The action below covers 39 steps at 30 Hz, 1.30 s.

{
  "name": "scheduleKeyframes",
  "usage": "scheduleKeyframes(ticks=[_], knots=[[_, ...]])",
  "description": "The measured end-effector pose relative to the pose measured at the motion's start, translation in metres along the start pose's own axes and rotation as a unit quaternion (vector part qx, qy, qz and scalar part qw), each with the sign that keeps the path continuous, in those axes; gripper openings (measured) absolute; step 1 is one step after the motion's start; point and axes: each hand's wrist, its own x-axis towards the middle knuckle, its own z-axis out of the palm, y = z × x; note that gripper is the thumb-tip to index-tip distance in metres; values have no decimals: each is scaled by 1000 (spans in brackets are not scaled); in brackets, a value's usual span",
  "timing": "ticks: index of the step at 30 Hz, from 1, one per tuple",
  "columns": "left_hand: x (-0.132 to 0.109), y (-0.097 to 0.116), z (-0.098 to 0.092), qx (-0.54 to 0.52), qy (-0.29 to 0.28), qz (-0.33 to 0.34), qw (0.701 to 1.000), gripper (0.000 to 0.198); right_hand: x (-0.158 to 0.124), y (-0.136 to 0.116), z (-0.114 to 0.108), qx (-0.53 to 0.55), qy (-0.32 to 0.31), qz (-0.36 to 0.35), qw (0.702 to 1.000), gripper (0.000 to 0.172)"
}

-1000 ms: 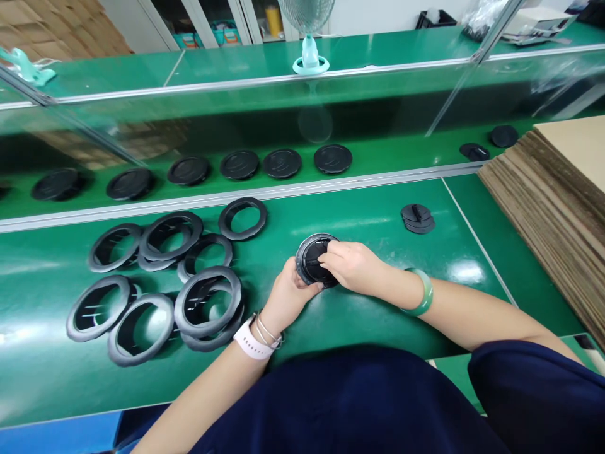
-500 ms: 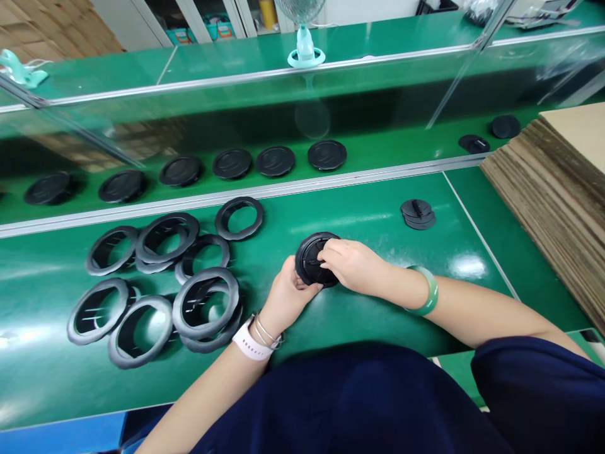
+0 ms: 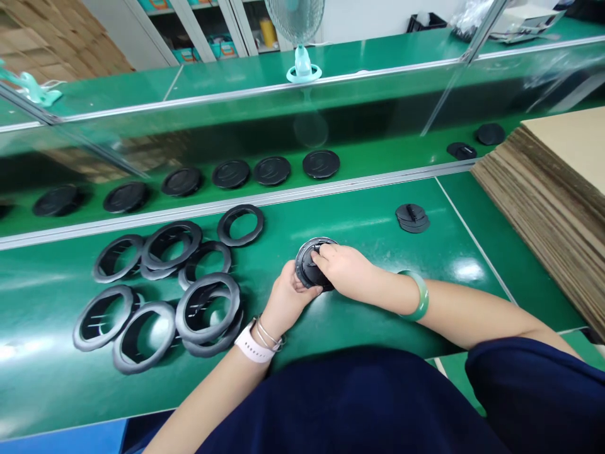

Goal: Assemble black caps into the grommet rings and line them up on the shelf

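A green table (image 3: 363, 328) is filling most of the view, and a tall pile of cardboard (image 3: 524, 189) is standing at its right side. A fan (image 3: 302, 66) is standing on the raised shelf at the back. Several loose black rings (image 3: 183, 315) are lying at the left, some of them overlapping, and beyond the metal rail a row of black round caps (image 3: 271, 171) is running along the back. Between the loose rings and the cardboard, the person's two hands are working near the middle of the table. The left hand (image 3: 287, 293) is holding a black round piece (image 3: 305, 272): its fingers are wrapping the left edge, while the thumb is lying along the lower edge. The right hand (image 3: 347, 270) is reaching over the piece from the right, and its fingers are bending narrowly together, with the fingertips at the upper middle of the face. Because these fingers are covering the spot, I cannot tell if they are pinching something there. A small pile of flat black plates (image 3: 412, 219) is lying farther right, well apart from both hands. A green bracelet (image 3: 422, 296) is circling the right forearm.
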Motion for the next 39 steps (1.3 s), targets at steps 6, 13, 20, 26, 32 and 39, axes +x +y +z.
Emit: scheduleKeyframes(ticks=[6, 13, 20, 26, 32, 39], knots=[[3, 1, 0, -43, 22, -1, 999, 60, -5, 8, 6, 85, 153, -16, 984, 31], [2, 0, 0, -52, 0, 13, 999, 71, 5, 26, 23, 342, 185, 181, 903, 21], [-2, -2, -4, 109, 33, 83, 990, 51, 12, 24, 36, 454, 193, 214, 843, 11], [-2, 3, -2, 167, 61, 82, 981, 36, 13, 22, 37, 476, 190, 246, 822, 13], [-4, 2, -1, 147, 68, 82, 983, 34, 6, 31, 16, 587, 41, 123, 799, 45], [-8, 8, 1, 110, 59, 72, 989, 31, 4, 25, 16, 522, 29, 162, 837, 44]])
